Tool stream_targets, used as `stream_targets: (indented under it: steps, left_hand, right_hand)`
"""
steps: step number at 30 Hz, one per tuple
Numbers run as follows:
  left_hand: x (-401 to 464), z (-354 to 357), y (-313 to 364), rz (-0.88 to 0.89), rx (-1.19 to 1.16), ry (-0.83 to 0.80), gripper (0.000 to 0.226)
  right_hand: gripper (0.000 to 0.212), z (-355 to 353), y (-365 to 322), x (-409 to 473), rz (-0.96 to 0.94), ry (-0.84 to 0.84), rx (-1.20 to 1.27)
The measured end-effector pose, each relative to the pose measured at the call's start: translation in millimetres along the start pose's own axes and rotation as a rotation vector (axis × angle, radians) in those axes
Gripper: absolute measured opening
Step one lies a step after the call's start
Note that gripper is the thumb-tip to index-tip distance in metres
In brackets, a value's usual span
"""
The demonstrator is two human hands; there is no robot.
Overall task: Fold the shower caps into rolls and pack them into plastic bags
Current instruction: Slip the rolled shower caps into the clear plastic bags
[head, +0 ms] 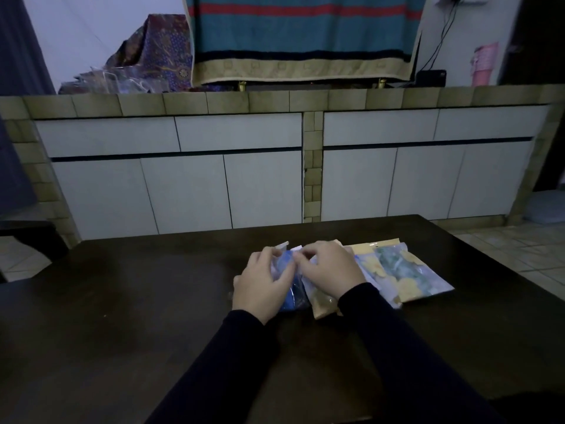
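Observation:
A clear plastic bag holding a rolled blue shower cap (290, 289) lies on the dark table (122, 316) between my hands. My left hand (260, 286) lies over the bag's left side with curled fingers holding it. My right hand (328, 269) pinches the bag's white top flap near the middle. Under and right of my right hand lie packed bags: a yellowish one (324, 306), a yellow-flowered one (374, 270) and a green-and-yellow one (409, 270), overlapping in a row.
Beyond the table's far edge stands a tiled counter with white cabinet doors (214, 185). A striped teal cloth (302, 35) hangs above it, with patterned fabric (153, 53) at the left. Tiled floor (519, 249) shows to the right.

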State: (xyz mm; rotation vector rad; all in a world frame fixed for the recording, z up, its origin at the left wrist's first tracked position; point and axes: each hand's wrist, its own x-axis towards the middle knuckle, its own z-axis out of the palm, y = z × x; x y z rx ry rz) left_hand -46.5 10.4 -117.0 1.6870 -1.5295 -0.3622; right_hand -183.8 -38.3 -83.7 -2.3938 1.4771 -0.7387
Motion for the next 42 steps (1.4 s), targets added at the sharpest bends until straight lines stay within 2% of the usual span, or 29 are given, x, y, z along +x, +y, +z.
stream_targets:
  steps: [2, 4, 8, 11, 20, 32, 38, 42]
  left_hand:
    - [-3, 10, 7, -0.038, 0.146, 0.037, 0.051]
    - [-4, 20, 14, -0.089, 0.281, 0.066, 0.057]
    - [-4, 32, 22, -0.135, 0.400, 0.048, 0.073]
    - [-4, 39, 24, -0.149, 0.448, 0.000, 0.080]
    - [-3, 33, 8, -0.172, 0.543, 0.012, 0.061]
    - [13, -16, -33, -0.203, 0.598, 0.063, 0.058]
    - [18, -22, -40, -0.239, 0.603, 0.079, 0.057]
    - [20, -22, -36, -0.216, 0.655, 0.143, 0.063]
  right_hand:
    - [0.028, -10, 17, -7, 0.031, 0.126, -0.015]
    - [0.031, -18, 38, -12, 0.114, 0.150, -0.095]
    - [0.061, -24, 79, -23, 0.352, 0.053, -0.292]
    - [0.075, -21, 100, -28, 0.437, -0.024, -0.311]
    - [0.065, -6, 92, -12, 0.362, -0.081, -0.297]
    - [0.064, 35, 35, 30, 0.337, -0.159, -0.285]
    - [0.064, 42, 27, 37, 0.348, -0.169, -0.275]
    - [0.065, 31, 32, 37, 0.272, -0.144, -0.332]
